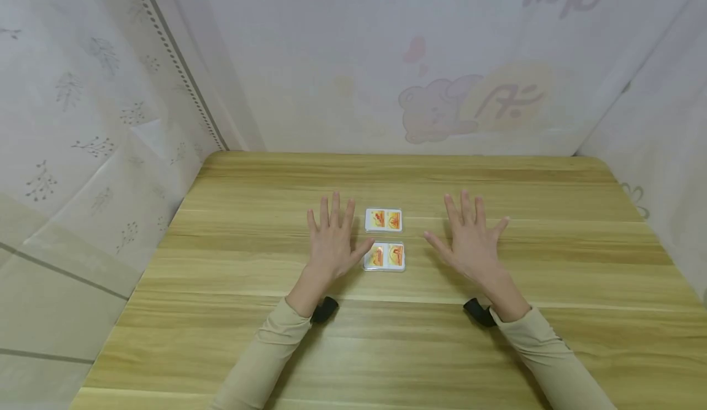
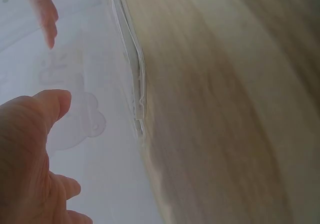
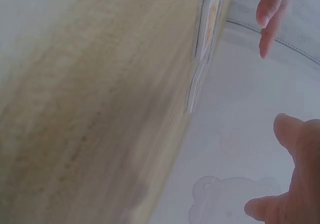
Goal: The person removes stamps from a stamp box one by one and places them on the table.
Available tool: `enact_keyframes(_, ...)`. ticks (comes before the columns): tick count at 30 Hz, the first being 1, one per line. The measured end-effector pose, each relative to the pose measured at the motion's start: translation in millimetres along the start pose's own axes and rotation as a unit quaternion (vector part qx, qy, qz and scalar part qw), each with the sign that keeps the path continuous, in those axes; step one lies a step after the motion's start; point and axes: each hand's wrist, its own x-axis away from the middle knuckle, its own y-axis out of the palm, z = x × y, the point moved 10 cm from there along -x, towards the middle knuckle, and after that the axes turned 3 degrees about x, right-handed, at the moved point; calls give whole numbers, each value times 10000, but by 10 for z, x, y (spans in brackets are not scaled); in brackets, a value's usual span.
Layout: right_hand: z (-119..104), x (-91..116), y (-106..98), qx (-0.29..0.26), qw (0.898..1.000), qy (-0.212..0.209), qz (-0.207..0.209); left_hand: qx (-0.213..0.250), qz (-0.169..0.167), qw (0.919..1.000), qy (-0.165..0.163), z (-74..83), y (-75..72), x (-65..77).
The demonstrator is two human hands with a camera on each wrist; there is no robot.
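Observation:
Two flat clear cases lie on the wooden table, one behind the other. The far case point(image 1: 383, 220) and the near case point(image 1: 390, 256) each show two yellow-and-red printed pictures on white. My left hand point(image 1: 332, 247) is spread just left of them, its thumb over the near case's upper left corner in the head view. Spread to the right of the cases, apart from them, is my right hand point(image 1: 474, 244). Neither hand holds anything. Both wrist views show the cases edge-on, with the left hand point(image 2: 30, 154) and the right hand point(image 3: 295, 174) above the table.
The wooden table point(image 1: 386, 348) has rounded far corners. A pale printed curtain point(image 1: 309, 78) hangs behind it, and a leaf-patterned one point(image 1: 99, 115) is at the left. Black straps point(image 1: 324, 310) sit at the wrists.

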Motion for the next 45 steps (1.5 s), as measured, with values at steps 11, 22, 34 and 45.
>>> enact_keyframes(11, -44, 21, 24, 94, 9998, -165, 42, 345, -157, 9992, 107, 3, 33, 22)
enact_keyframes(22, -261, 34, 28, -558, 9956, -755, -15, 2563, -760, 9588, 958, 168, 42, 105)
enact_keyframes(34, -488, 18, 190, -1348, 9834, -1115, -492, 3000, -1310, 9380, 1138, 195, 189, 118)
enact_keyframes(45, -639, -7, 333, -1453, 9765, -1282, -939, 2845, -1373, 9415, 1172, 228, 260, 83)
